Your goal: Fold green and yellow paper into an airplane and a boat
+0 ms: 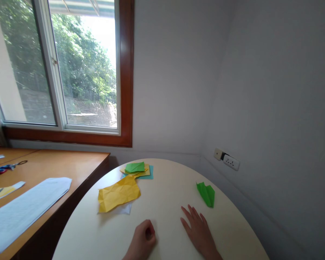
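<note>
My left hand [141, 239] rests on the near part of the round cream table [168, 202], its fingers curled into a loose fist. A dark hollow shows inside the curl, and I see nothing held there. My right hand [198, 231] lies palm down with fingers spread, holding nothing. Just beyond its fingertips is a folded green paper [206, 194], apart from the hand. Past my left hand, a creased yellow sheet [119, 194] partly covers a white paper [124, 208].
Toward the table's far edge sits a pile with a folded green paper [134, 167] over yellow and blue paper [151, 172]. On the wooden desk [78, 162] at left are white sheets [32, 206] and scissors [7, 168]. A wall socket [231, 162] is at right.
</note>
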Motion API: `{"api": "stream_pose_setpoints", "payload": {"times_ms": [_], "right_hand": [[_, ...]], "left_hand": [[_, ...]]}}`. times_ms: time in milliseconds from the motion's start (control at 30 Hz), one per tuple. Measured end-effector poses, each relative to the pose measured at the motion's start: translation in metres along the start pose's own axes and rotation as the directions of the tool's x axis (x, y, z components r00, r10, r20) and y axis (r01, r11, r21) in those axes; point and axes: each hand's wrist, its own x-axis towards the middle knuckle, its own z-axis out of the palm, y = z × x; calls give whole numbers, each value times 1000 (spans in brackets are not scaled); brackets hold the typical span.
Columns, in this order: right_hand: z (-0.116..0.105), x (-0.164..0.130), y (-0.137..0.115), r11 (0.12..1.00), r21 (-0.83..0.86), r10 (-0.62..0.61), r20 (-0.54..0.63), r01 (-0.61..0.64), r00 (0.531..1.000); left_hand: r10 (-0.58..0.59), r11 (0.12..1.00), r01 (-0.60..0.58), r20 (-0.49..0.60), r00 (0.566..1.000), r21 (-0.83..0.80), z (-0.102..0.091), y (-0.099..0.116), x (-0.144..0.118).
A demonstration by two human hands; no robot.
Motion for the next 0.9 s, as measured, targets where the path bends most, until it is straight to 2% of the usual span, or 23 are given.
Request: {"api": "stream_pose_setpoints", "payload": {"times_ms": [267, 367, 467, 533, 600, 667, 733, 900], "right_hand": [[0, 0, 0, 1000, -12, 2, 0, -2, 1000], [-2, -1, -1, 1000, -5, 12, 20, -12, 1000], [-6, -1, -3, 1000, -16, 24, 42, -23, 999], [-7, -2, -3, 1000, -23, 22, 52, -20, 998], [-6, -2, -3, 1000, -26, 19, 54, -17, 998], [-6, -1, -3, 1000, -25, 19, 56, -17, 998], [-5, -1, -2, 1000, -23, 20, 61, -19, 998], [-7, -2, -3, 1000, -13, 25, 71, -25, 997]], "left_hand": [[11, 1000, -11, -14, 1000, 20, -1, 2, -2], [64, 995, -60, -56, 996, 76, -3, 0, -3], [130, 985, -116, -104, 986, 131, -13, 0, 0], [169, 977, -146, -141, 975, 158, -26, 1, 4], [252, 921, -175, -189, 949, 348, -44, 3, 10], [227, 823, -89, -180, 957, 561, -63, 2, 16], [166, 695, -30, -120, 979, 718, -80, -1, 19], [52, 464, -43, 21, 998, 885, -101, -10, 19]]}}
